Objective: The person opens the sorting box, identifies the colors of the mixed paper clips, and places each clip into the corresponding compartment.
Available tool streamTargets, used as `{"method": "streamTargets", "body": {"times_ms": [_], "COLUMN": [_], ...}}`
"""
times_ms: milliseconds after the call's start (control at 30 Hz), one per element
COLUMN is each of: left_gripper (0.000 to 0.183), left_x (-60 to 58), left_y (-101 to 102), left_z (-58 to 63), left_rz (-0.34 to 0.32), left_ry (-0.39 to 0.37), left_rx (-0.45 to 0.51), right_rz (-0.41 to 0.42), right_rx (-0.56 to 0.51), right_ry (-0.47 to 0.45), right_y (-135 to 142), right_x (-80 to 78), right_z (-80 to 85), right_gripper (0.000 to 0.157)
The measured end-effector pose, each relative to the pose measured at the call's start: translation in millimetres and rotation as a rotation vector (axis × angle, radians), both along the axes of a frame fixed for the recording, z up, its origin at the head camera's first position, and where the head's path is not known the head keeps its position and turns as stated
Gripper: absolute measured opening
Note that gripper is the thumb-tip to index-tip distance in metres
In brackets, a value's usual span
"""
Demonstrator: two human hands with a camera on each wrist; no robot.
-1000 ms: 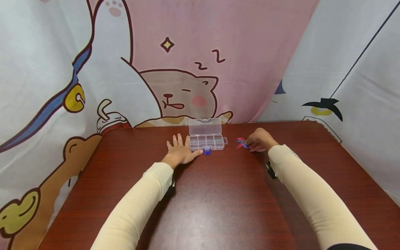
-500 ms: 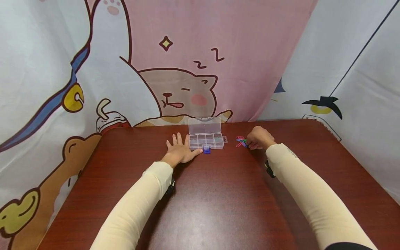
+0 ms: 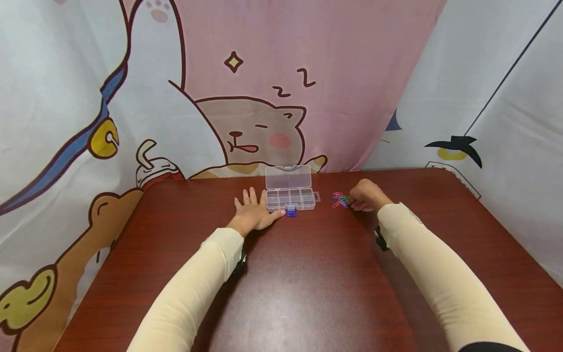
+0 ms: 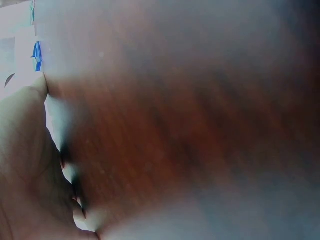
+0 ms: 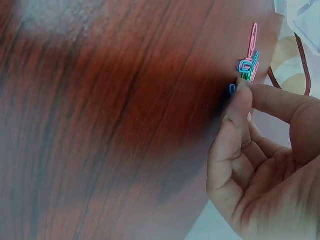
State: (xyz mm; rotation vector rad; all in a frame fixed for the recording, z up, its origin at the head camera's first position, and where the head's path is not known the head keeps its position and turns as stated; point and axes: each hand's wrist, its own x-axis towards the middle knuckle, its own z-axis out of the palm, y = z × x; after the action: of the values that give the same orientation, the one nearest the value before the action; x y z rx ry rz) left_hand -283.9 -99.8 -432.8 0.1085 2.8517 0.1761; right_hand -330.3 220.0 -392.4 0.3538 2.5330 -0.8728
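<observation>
A clear plastic compartment box (image 3: 303, 207) stands near the table's back edge, its lid (image 3: 288, 178) raised and its blue latch (image 3: 291, 212) hanging at the front. Something small and green lies in a right-hand compartment. My left hand (image 3: 254, 215) rests on the table left of the box, fingers spread, thumb against the front near the latch. Right of the box lies a small pile of pink, blue and purple paper clips (image 3: 337, 204). At its right side my right hand (image 3: 367, 195) pinches a green paper clip (image 5: 245, 76) between thumb and forefinger.
The dark wooden table (image 3: 281, 283) stretches toward me in front of both hands. A patterned curtain (image 3: 352, 73) hangs right behind the table's back edge. The box's hanging tab (image 3: 317, 196) sticks out toward the clips.
My right fingers have shifted slightly among the paper clips, and a green clip now shows at their tips. My left hand and the box have stayed in place.
</observation>
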Motion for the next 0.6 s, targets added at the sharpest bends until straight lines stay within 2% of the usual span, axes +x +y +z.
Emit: {"method": "streamTargets", "body": {"times_ms": [200, 367, 533, 600], "left_gripper": [0.103, 0.104, 0.103, 0.103], "left_x": [-0.4, -1.4, -0.7, 0.8], "left_y": [0.8, 1.7, -0.1, -0.5], "left_z": [-1.3, -0.1, -0.5, -1.2], "left_rz": [-0.005, -0.009, -0.005, -0.004], "left_ry": [0.003, 0.006, 0.011, 0.011], "left_rx": [-0.006, -0.003, 0.009, 0.016], "right_rz": [0.002, 0.011, 0.022, 0.028], "right_rx": [-0.068, -0.161, -0.306, -0.353], "right_ry": [-0.047, -0.066, -0.112, -0.130], "right_y": [7.9, 6.8, -3.9, -9.5], "right_x": [-2.0, 1.0, 2.2, 1.7], "right_z": [2.1, 20.3, 39.1, 42.7], "right_gripper": [0.013, 0.014, 0.027, 0.024]}}
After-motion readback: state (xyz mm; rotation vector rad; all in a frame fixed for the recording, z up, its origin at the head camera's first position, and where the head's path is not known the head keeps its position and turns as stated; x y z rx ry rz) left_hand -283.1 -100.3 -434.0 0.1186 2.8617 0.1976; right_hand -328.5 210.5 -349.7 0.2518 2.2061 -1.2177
